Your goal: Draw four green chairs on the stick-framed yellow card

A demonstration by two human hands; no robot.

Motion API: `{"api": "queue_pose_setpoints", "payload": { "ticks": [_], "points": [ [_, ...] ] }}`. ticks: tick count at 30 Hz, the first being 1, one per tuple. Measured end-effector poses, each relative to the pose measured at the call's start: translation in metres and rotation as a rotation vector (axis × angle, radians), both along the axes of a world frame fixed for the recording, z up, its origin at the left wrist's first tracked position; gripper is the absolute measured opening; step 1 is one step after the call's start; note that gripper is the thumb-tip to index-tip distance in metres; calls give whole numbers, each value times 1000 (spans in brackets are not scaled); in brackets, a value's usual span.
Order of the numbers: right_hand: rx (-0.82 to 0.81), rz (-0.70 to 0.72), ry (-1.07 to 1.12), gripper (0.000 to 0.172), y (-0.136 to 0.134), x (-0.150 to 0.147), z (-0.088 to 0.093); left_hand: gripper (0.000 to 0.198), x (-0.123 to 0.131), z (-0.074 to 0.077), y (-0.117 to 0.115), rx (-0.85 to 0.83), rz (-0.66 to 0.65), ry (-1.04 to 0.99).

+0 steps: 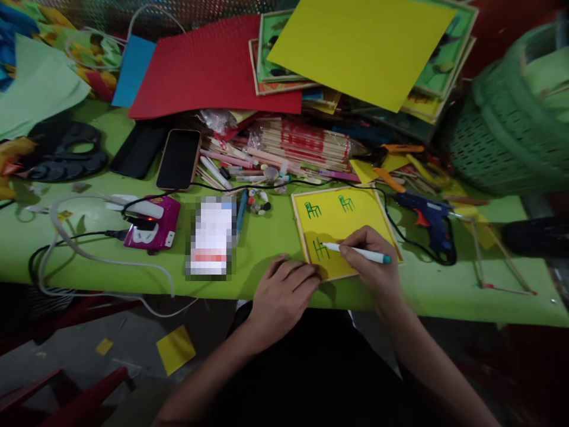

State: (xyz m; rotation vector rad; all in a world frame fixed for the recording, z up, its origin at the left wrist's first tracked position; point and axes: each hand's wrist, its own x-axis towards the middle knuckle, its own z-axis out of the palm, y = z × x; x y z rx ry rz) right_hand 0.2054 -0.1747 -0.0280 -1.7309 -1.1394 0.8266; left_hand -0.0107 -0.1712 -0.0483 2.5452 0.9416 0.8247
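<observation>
The yellow board (344, 220) lies on the bench (253, 246), partly beneath the right hand (380, 276), which grips a white marker (372, 255), its tip at the board's near-left drawing (317, 250). The left hand (284, 290), loosely curled and grasping nothing, rests at the board's near-left corner.

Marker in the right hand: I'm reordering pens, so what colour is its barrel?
The marker has a white barrel, clearest in the head view.

Green table (253, 246), grey floor (136, 341) (dimly lit).
</observation>
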Motion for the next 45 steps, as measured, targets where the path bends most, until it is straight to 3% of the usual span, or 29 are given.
{"api": "queue_pose_setpoints", "payload": {
  "ticks": [16,31,45],
  "points": [
    [63,-102,-51,15,-1,5,-4,17,0,-4,-1,-1,3,-8],
    [53,-69,-83,16,3,6,1,19,0,-4,-1,-25,0,-26],
    [85,-69,46,13,0,10,-5,16,0,-2,0,0,2,-29]
  ]
}}
